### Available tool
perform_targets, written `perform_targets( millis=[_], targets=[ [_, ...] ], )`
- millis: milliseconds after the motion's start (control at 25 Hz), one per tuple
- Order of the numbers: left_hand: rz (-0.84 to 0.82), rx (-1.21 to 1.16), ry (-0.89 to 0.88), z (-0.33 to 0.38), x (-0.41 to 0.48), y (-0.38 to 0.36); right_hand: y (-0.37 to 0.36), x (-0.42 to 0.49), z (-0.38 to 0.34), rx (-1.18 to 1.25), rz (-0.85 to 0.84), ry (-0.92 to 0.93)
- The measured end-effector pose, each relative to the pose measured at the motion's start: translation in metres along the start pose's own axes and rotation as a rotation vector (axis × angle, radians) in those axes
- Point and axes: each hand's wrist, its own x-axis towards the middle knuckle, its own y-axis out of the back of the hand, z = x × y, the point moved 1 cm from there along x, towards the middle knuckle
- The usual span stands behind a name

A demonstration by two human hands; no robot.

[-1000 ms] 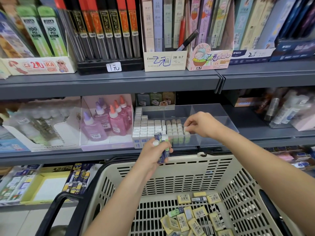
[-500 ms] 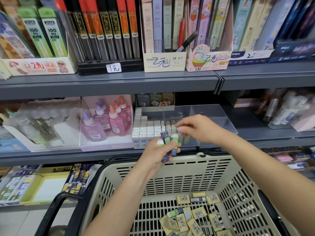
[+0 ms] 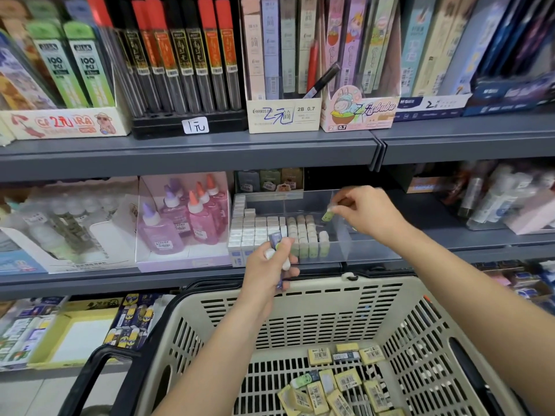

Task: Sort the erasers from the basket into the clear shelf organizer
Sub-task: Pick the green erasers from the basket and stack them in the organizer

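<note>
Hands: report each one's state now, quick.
Left hand: grips several small white erasers in blue and green sleeves.
Right hand: pinches one small green-sleeved white eraser.

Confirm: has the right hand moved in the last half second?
Yes. From beside the left hand, which holds spare erasers, the right hand went up and rightward, deeper over the clear organizer, pinching a green eraser above its empty section.

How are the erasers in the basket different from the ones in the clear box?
The basket erasers are mostly yellow; the organizer erasers are white and pale green. The basket erasers lie flat in a jumbled heap; the organizer erasers stand upright in neat rows. Both are little rectangular blocks.
</note>
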Motion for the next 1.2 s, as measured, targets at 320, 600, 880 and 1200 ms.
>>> perform_targets(
  millis=[320, 600, 880, 1200],
  targets=[
    [-0.008, 0.098, 0.036, -0.003, 0.003, 0.004, -0.037, 0.01, 0.008, -0.199, -0.234, -0.035],
    [0.009, 0.115, -0.013, -0.001, 0.005, 0.002, -0.033, 0.004, -0.001, -0.276, -0.233, 0.032],
    [0.048, 0.183, -0.09, 0.005, 0.008, -0.006, -0.023, -0.03, -0.032, -0.016, -0.191, 0.277],
    [-0.008, 0.076, -0.201, 0.016, 0.006, -0.015, -0.009, -0.039, -0.031, 0.204, -0.122, 0.162]
  ],
)
